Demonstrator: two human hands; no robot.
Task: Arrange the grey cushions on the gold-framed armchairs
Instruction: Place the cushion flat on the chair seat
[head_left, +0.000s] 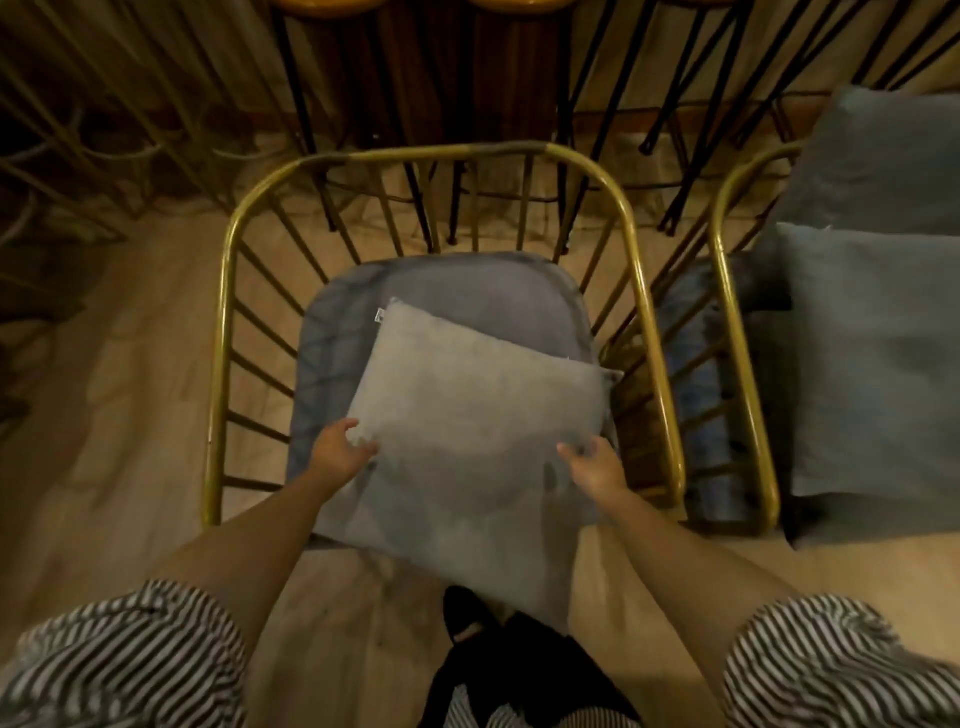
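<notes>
A gold-framed armchair (597, 176) stands right in front of me, with a darker grey seat pad (467, 286) in it. I hold a light grey square cushion (478, 405) flat above the seat, its near corner hanging past the chair's front edge. My left hand (340, 449) grips the cushion's left edge. My right hand (592, 465) grips its right edge. A second gold-framed armchair (727, 291) stands close on the right, with two blue-grey cushions, one lying on its seat (872, 358) and one leaning behind it (883, 161).
Black metal legs of bar stools (691, 130) stand just behind the chairs, before a dark wooden counter front (426, 73). Gold wire rods of another frame (104, 130) fill the far left. Light wooden floor (130, 415) lies to the left of the chair.
</notes>
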